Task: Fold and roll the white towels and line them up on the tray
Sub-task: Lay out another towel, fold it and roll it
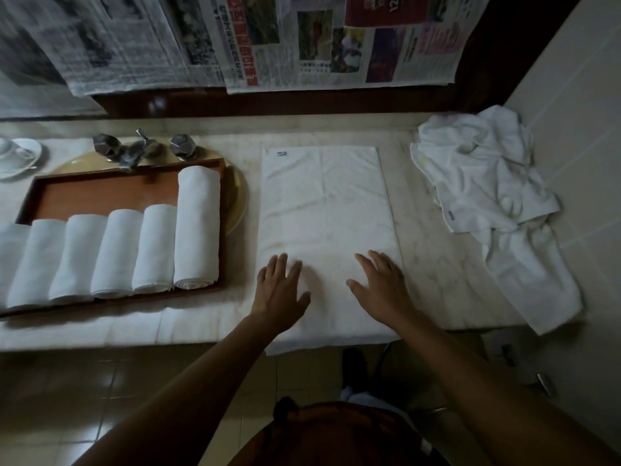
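Both hands are down on the flat towel, which lies lengthwise in the middle of the bench. The left grip and the right grip sit side by side at its 6 o'clock end. Both are open, fingers straight and spread, palms on the cloth, gripping nothing. It looks like smoothing before the roll begins.

At 9 o'clock from the towel sits the wooden tray, carrying a row of rolled towels set touching one another. The long roll at the row's 3 o'clock end reaches further toward 12 than the others. At 2 o'clock, a crumpled pile of towels waits its turn.

Now the hazards. The towel's near edge hangs over the front of the bench, so a roll started there has nothing firm beneath it and may begin loose. If one grip pushes ahead of the other, the roll will likely skew and come out tapered, spoiling the line. The tray looks full along its 3 o'clock side, with bare wood only toward 12, so squeezing another roll in could nudge its neighbours out of line. And the pile's tail droops over the bench edge at 4 o'clock, so a careless tug may drag it to the floor.
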The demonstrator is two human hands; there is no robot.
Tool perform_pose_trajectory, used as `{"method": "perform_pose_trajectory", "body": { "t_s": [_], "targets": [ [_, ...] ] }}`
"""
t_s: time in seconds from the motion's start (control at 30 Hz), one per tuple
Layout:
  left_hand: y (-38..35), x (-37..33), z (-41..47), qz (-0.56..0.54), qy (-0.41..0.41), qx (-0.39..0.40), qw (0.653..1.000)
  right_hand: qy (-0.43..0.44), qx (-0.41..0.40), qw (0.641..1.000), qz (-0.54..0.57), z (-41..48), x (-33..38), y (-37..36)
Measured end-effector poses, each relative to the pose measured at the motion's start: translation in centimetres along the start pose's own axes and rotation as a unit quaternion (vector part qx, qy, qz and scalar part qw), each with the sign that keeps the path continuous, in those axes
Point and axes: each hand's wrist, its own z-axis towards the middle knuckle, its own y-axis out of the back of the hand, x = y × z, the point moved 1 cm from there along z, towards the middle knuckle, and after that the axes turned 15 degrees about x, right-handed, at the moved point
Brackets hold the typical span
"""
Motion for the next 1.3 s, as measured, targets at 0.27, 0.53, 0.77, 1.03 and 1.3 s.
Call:
{"method": "perform_pose_trajectory", "body": {
  "t_s": [0.27, 0.53, 0.77, 1.03, 1.3],
  "targets": [
    [2.9, -6.0, 4.7, -0.050, 0.024, -0.014, 0.998, 0.028, -0.053, 0.998, 0.029, 6.8, -3.2, 6.5],
    [4.9, -14.0, 9.7, -0.099, 0.016, -0.027, 0.995, 0.017, -0.030, 0.998, 0.049, 16.9, -5.6, 15.2],
    [4.9, -18.6, 13.4, -0.144, 0.020, -0.012, 0.989, 0.011, -0.013, 1.000, -0.019, 26.4, -5.9, 20.7],
    [2.4, -19.4, 14.9, -0.148, 0.008, -0.012, 0.989, 0.006, -0.019, 0.999, -0.032, 32.7, -5.3, 22.3],
    [3.1, -20.9, 16.4, -0.155, 0.069, -0.028, 0.985, -0.013, 0.005, 0.999, 0.036, 34.0, -5.1, 25.1]
  ]
}}
